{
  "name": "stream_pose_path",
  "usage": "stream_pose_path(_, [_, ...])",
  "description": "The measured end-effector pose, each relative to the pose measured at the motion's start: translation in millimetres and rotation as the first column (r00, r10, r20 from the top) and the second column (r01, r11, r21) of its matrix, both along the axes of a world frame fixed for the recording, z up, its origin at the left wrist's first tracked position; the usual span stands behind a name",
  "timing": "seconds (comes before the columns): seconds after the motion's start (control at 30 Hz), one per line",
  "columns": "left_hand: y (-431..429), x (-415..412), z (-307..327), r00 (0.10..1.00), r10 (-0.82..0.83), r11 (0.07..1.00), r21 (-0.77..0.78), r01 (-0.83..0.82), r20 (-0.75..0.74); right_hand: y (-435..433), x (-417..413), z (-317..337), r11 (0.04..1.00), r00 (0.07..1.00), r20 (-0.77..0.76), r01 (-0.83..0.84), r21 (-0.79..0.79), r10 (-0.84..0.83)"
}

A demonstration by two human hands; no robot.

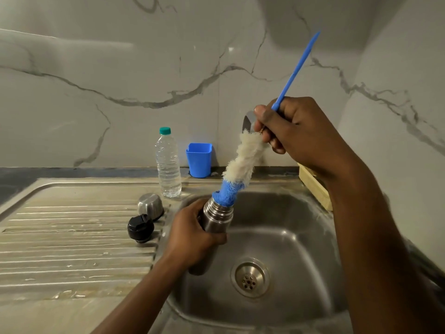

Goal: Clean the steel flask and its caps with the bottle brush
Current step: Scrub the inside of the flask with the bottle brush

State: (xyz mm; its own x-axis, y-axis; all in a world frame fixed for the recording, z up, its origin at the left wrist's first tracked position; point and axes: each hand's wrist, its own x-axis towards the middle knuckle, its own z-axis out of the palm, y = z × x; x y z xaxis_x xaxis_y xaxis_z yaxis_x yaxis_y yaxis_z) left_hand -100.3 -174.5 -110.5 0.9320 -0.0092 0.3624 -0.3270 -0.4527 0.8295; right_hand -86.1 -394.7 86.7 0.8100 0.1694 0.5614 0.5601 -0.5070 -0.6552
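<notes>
The steel flask [216, 218] is held over the sink [301, 237], with its base down toward the person and its open mouth tipped up and away to the right. That mouth faces the right hand [293, 126], which is above it and further back. The left hand [192, 235] is the nearer one; its fingers wrap round the flask's body just below the threaded neck, steadying it from the left side. The right hand's fingers are curled round the bottle brush [243, 160] where the blue handle meets the top of the bristles, with the thin handle sticking out past the knuckles toward the wall. The brush runs down and left from that grip. Its blue bristle tip sits in the flask's mouth, while the whole white stretch of bristles is outside. The brush and flask share roughly one line, though the brush seems to lean a little further right than the flask's long axis. A plunge would likely need the right wrist to drop along that axis, or the left hand to tilt the mouth toward it. The steel cup cap [150, 206] and the black stopper cap [140, 228] lie just beside each other on the ribbed surface [72, 237] left of the basin, apart from both hands.
</notes>
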Motion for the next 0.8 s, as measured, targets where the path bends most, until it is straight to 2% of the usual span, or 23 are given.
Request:
stream_pose_path(0.1, [0,3,-1,1.000,0.007,1.000,-0.006,-0.007,0.020,7,0,-8,0.998,0.996,-0.070,-0.064,-0.023,0.063])
stream_pose_path(0.23, [-1,4,-1,0.998,0.026,0.999,0.020,-0.027,0.051,22,0,-19,0.984,0.991,-0.093,-0.112,-0.137,0.100])
stream_pose_path(0.53, [3,2,-4,0.998,0.044,0.999,-0.009,-0.044,0.038,13,-2,-25,0.972,0.954,-0.217,-0.225,-0.073,0.204])
stream_pose_path(0.8, [7,-3,1,0.996,0.060,0.998,0.005,-0.060,0.063,9,0,-24,0.943,0.922,-0.277,-0.312,-0.118,0.270])
